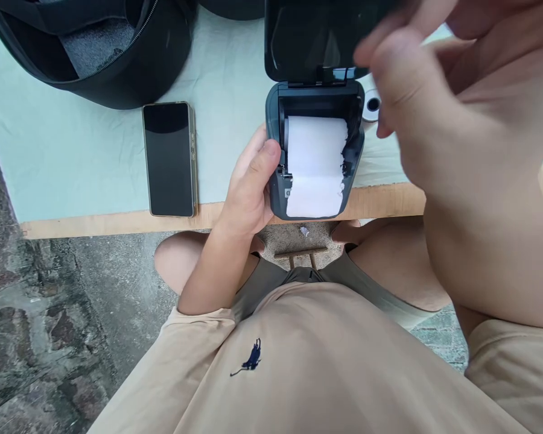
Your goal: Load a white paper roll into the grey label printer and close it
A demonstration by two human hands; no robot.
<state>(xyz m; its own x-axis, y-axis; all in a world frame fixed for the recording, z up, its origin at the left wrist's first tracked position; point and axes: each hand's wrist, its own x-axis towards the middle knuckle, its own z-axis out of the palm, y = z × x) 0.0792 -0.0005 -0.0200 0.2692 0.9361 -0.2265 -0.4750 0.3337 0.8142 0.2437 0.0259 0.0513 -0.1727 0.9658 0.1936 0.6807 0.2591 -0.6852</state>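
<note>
My left hand (252,181) grips the left side of a small dark printer (277,196), its thumb on the rim. The printer's lid (314,42) stands raised at the back. Inside lies a white paper roll (317,144), and its strip with ragged edges hangs over the front. My right hand (438,102) is raised large and blurred at the upper right, over the lid's right edge. Its thumb and fingers are bent, and whether anything is between them is hidden by blur. Partly behind it, another small roll (371,105) sits right of the printer.
A phone (169,160) lies at the left near the wooden table edge (384,201). Behind it is an open black zippered case (158,54) with grey foam. Part of another dark object (235,7) shows at the top.
</note>
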